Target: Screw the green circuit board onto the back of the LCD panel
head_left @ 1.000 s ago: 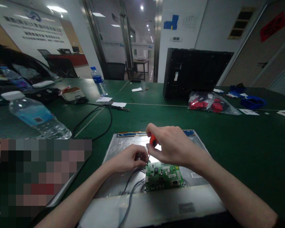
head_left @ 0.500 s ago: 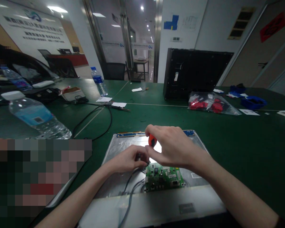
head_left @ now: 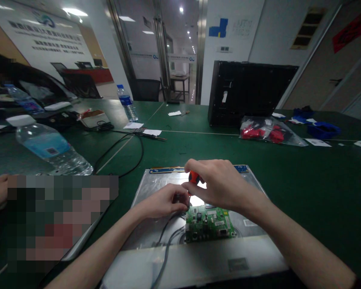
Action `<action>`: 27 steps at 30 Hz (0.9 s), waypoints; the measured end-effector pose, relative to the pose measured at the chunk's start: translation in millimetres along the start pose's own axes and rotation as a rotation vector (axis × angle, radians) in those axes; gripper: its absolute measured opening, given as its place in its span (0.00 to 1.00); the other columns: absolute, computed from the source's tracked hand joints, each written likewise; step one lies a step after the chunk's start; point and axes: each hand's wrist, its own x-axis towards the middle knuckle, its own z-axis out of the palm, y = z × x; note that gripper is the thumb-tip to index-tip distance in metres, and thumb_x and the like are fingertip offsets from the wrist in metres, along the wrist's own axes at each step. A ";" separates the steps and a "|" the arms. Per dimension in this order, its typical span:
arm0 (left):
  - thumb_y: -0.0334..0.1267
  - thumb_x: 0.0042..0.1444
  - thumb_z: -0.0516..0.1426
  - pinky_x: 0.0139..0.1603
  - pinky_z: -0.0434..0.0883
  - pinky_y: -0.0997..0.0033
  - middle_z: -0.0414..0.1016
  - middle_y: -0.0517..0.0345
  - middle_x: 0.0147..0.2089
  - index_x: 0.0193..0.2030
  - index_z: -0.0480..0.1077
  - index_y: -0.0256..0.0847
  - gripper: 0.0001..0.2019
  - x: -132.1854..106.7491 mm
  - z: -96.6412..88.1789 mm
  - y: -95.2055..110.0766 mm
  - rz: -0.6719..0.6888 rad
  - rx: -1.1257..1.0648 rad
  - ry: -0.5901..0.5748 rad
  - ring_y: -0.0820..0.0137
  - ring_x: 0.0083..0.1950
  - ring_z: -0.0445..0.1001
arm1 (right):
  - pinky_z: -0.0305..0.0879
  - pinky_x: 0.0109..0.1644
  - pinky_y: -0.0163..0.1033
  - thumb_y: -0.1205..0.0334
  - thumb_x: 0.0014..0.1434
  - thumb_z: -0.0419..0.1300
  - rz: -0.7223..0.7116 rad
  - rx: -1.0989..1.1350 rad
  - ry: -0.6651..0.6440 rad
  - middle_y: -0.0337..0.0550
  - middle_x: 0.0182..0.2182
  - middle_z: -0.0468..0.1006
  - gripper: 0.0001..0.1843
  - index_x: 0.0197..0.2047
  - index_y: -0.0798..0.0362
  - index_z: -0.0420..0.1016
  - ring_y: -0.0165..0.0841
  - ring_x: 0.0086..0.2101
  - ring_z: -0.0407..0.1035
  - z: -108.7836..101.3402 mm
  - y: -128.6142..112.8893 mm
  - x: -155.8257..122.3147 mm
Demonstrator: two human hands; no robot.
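Evidently the screwdriver point(head_left: 193, 177), clamped in the right hand's point(head_left: 219, 182) fingers, has turned slightly; work remains at the far-left corner of the circuit board point(head_left: 210, 222), on the panel point(head_left: 147, 185). Left hand point(head_left: 165, 200): fingers curled there, grip indeterminable.

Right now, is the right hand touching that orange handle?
Touching. The head view shows the right hand gripping the orange handle between thumb and curled forefinger.

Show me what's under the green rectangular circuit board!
The flat, silvery metal panel is under the circuit board; you can see it to the board's left and right. Whatever is directly beneath is covered, so I can't see it.
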 end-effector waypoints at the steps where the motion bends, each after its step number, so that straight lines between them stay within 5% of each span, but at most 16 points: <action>1: 0.33 0.50 0.58 0.31 0.66 0.73 0.69 0.62 0.28 0.33 0.70 0.37 0.04 -0.2 -0.2 1.1 -0.002 -0.007 -0.001 0.70 0.31 0.68 | 0.46 0.28 0.34 0.57 0.61 0.55 0.002 0.008 -0.004 0.36 0.29 0.76 0.07 0.38 0.52 0.67 0.28 0.27 0.65 -0.1 0.0 0.2; 10: 0.32 0.48 0.58 0.33 0.65 0.73 0.71 0.62 0.28 0.31 0.70 0.37 0.03 0.3 -1.1 3.2 0.039 -0.022 -0.013 0.70 0.30 0.69 | 0.50 0.29 0.35 0.55 0.60 0.56 -0.007 0.031 -0.021 0.39 0.31 0.76 0.11 0.40 0.53 0.69 0.30 0.29 0.66 -1.9 -0.1 -1.3; 18: 0.35 0.50 0.59 0.32 0.65 0.73 0.71 0.60 0.29 0.31 0.72 0.36 0.05 0.8 -1.3 -2.3 0.036 0.061 0.011 0.69 0.30 0.68 | 0.55 0.32 0.36 0.65 0.55 0.55 -0.025 0.100 -0.078 0.41 0.34 0.77 0.17 0.49 0.56 0.67 0.33 0.32 0.70 -3.8 -1.5 -1.2; 27: 0.32 0.49 0.59 0.32 0.64 0.73 0.71 0.62 0.28 0.32 0.71 0.36 0.03 1.0 -1.6 0.7 0.038 0.011 -0.013 0.71 0.30 0.68 | 0.47 0.27 0.35 0.55 0.60 0.57 -0.020 -0.033 -0.003 0.38 0.30 0.78 0.10 0.41 0.53 0.67 0.31 0.27 0.68 2.9 1.8 0.7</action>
